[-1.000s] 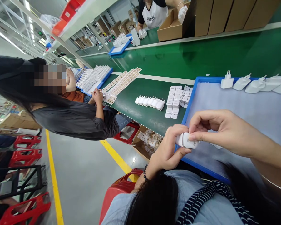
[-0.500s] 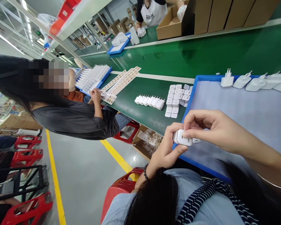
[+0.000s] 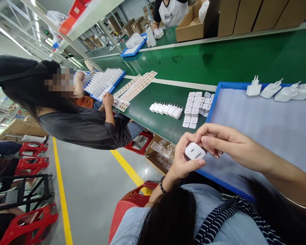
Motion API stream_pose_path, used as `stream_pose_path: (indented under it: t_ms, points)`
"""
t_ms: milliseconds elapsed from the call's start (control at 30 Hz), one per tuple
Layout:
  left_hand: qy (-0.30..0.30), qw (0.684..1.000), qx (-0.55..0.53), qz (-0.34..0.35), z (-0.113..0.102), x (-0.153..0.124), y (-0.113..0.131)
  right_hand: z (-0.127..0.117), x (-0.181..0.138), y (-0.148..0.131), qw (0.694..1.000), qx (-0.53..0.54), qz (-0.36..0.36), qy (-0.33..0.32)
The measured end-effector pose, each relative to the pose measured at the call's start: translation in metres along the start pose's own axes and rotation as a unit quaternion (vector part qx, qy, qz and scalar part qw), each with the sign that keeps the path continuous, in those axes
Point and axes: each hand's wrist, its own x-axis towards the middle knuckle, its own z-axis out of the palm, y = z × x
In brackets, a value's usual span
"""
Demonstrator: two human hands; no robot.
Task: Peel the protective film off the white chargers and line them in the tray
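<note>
My left hand (image 3: 182, 158) is closed round a white plug charger (image 3: 195, 151), its face with a small dark port and printed lettering turned up toward me. The charger's prongs are hidden in the hand. Close against its right side is my right hand (image 3: 219, 140), fingers curled and thumb bent in; what they hold, if anything, is hidden. Both hands are over the near left corner of a blue-rimmed tray (image 3: 212, 108). Several white plug chargers (image 3: 254, 85) stand along the tray's far edge.
Left of the tray lie stacked white covers (image 3: 191, 112) and a row of white plug chargers (image 3: 165, 109) on the green table (image 3: 140, 102). Beyond are sticker sheets (image 3: 136, 89). A co-worker (image 3: 84, 126) sits at left. An open carton (image 3: 159, 153) is below the table edge.
My right thumb has come off the charger's face, and the fingers have drawn slightly right. The charger has turned in my left hand, showing its port and lettering more fully. The view has shifted slightly.
</note>
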Motion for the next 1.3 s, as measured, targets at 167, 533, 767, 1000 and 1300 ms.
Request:
stream_pose_path:
  t_ms: [167, 533, 767, 1000, 1300]
  points:
    - [0.005, 0.998, -0.035, -0.046, -0.003, -0.002, -0.004, 0.0, 0.0, 0.0, 0.999, -0.032, -0.006, 0.001]
    - [-0.008, 0.996, -0.091, -0.018, 0.002, 0.002, 0.0, -0.004, -0.004, 0.0, 0.998, -0.058, 0.02, -0.028]
    - [0.035, 0.997, -0.017, -0.066, -0.006, 0.003, 0.0, -0.003, -0.003, 0.0, 0.997, -0.053, 0.038, -0.038]
    - [0.09, 0.992, 0.076, -0.046, -0.004, 0.006, 0.003, 0.0, -0.002, 0.007, 0.992, -0.116, 0.029, -0.042]
    - [0.093, 0.981, 0.168, -0.036, -0.011, 0.011, 0.011, 0.005, 0.013, 0.021, 0.996, -0.085, 0.014, 0.001]
